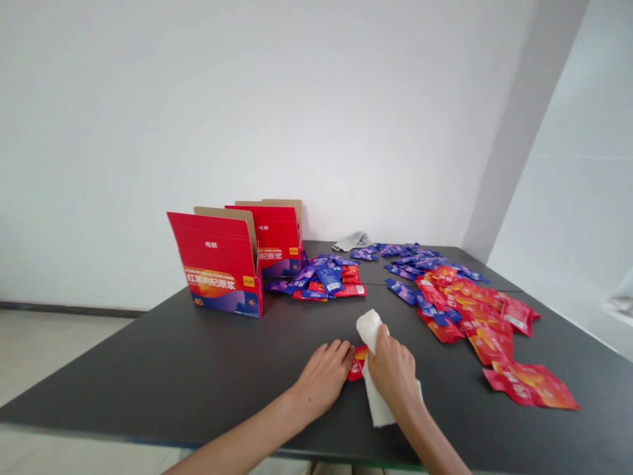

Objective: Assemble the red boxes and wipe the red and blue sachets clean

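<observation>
Forearms [254, 429] converge, right hand [394, 366] clutching cloth [378, 404].

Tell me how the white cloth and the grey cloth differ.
The right hand grips the white cloth, while the grey cloth lies with no hand on it. The white cloth is near the table's front edge; the grey cloth is at its far side. Both look bunched.
</observation>
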A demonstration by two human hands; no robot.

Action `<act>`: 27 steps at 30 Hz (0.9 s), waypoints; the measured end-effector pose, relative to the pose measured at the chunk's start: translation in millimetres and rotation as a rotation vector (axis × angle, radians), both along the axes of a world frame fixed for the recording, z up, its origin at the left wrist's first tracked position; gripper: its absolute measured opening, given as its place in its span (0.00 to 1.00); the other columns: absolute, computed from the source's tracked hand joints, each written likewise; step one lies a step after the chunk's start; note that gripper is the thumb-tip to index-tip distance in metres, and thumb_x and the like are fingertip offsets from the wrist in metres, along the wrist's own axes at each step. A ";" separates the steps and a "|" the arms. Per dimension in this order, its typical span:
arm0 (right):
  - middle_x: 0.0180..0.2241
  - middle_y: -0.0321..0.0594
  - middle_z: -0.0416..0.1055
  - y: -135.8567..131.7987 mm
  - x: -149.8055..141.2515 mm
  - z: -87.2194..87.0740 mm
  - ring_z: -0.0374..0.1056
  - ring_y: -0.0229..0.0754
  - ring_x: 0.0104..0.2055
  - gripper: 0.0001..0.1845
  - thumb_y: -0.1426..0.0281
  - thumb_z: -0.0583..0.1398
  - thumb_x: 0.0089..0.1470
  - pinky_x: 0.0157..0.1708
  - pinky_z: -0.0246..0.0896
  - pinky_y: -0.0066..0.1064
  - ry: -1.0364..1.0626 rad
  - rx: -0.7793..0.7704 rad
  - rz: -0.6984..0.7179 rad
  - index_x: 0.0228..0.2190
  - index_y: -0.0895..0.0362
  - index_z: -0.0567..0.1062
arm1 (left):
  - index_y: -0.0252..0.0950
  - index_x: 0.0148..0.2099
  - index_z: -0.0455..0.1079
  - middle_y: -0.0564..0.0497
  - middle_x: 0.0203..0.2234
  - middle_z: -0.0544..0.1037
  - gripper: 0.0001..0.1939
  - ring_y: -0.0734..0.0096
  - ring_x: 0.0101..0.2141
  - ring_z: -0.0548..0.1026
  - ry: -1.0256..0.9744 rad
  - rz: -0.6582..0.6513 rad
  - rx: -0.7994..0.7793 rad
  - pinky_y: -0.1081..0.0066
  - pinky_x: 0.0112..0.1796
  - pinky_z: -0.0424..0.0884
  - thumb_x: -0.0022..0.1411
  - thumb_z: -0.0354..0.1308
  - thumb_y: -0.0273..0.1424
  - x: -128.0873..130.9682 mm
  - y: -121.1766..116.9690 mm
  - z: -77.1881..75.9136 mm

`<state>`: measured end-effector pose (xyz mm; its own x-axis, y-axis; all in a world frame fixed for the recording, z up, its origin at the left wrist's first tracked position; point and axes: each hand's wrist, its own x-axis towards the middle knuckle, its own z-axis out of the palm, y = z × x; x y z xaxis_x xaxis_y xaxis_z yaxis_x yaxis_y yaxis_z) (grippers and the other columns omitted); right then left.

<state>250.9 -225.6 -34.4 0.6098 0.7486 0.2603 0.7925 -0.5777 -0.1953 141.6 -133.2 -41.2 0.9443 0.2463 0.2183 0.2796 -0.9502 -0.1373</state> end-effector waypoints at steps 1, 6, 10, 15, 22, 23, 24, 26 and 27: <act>0.32 0.46 0.72 -0.3 -0.6 0.0 0.70 0.47 0.36 0.13 0.75 0.53 0.53 0.33 0.56 0.31 0.003 -0.007 0.027 0.42 0.60 0.63 | 0.35 0.50 0.65 0.46 0.43 0.70 0.16 0.62 0.43 0.66 0.018 -0.001 -0.009 0.65 0.40 0.64 0.64 0.42 0.23 0.2 -0.9 0.3; 0.32 0.43 0.72 -5.3 14.9 1.8 0.70 0.47 0.35 0.11 0.74 0.52 0.53 0.31 0.56 0.32 -0.009 -0.020 0.027 0.41 0.57 0.63 | 0.36 0.51 0.64 0.47 0.44 0.70 0.16 0.62 0.43 0.67 -0.014 0.001 -0.016 0.64 0.41 0.63 0.64 0.43 0.23 -1.5 -5.7 0.2; 0.32 0.46 0.72 -17.4 65.9 0.9 0.70 0.49 0.36 0.09 0.71 0.50 0.55 0.30 0.55 0.32 0.086 -0.068 -0.196 0.39 0.58 0.63 | 0.38 0.47 0.67 0.48 0.40 0.72 0.15 0.65 0.42 0.69 -0.092 0.062 -0.101 0.68 0.40 0.64 0.66 0.41 0.27 -5.1 7.4 9.5; 0.36 0.45 0.71 -36.8 100.4 -20.8 0.70 0.48 0.38 0.10 0.65 0.47 0.58 0.28 0.54 0.30 0.239 -0.010 -0.126 0.39 0.56 0.61 | 0.37 0.41 0.70 0.46 0.35 0.75 0.20 0.63 0.37 0.74 -0.204 0.498 -0.250 0.69 0.36 0.66 0.67 0.38 0.37 2.5 77.5 40.7; 0.36 0.47 0.72 -40.6 102.7 -33.1 0.70 0.50 0.39 0.15 0.64 0.47 0.57 0.28 0.53 0.31 0.285 0.003 -0.106 0.44 0.57 0.61 | 0.32 0.60 0.53 0.37 0.46 0.70 0.24 0.55 0.45 0.71 -0.290 0.684 -0.205 0.61 0.41 0.66 0.64 0.44 0.36 22.9 160.1 52.2; 0.36 0.47 0.72 -40.3 103.4 -33.2 0.69 0.50 0.39 0.15 0.64 0.47 0.57 0.28 0.53 0.31 0.291 0.014 -0.096 0.44 0.57 0.61 | 0.31 0.61 0.51 0.36 0.48 0.69 0.27 0.54 0.47 0.69 -0.289 0.667 -0.198 0.60 0.42 0.66 0.62 0.47 0.36 24.0 162.1 47.5; 0.36 0.47 0.72 -40.1 104.0 -33.2 0.69 0.50 0.40 0.15 0.64 0.47 0.57 0.29 0.54 0.31 0.297 0.025 -0.084 0.45 0.57 0.62 | 0.30 0.61 0.49 0.35 0.49 0.67 0.29 0.54 0.49 0.68 -0.287 0.643 -0.188 0.60 0.44 0.65 0.61 0.48 0.36 24.3 162.2 42.0; 0.36 0.47 0.72 -40.0 104.4 -32.8 0.69 0.49 0.41 0.15 0.64 0.47 0.57 0.29 0.54 0.30 0.304 0.033 -0.072 0.44 0.57 0.62 | 0.30 0.62 0.48 0.36 0.53 0.64 0.29 0.55 0.53 0.63 -0.285 0.585 -0.166 0.60 0.49 0.61 0.61 0.49 0.34 23.1 158.5 30.3; 0.35 0.47 0.72 -40.0 104.1 -32.6 0.69 0.49 0.41 0.15 0.65 0.47 0.57 0.29 0.54 0.30 0.304 0.032 -0.072 0.44 0.57 0.62 | 0.31 0.62 0.49 0.37 0.54 0.62 0.29 0.56 0.55 0.61 -0.284 0.558 -0.155 0.60 0.51 0.59 0.61 0.49 0.34 22.0 155.8 25.0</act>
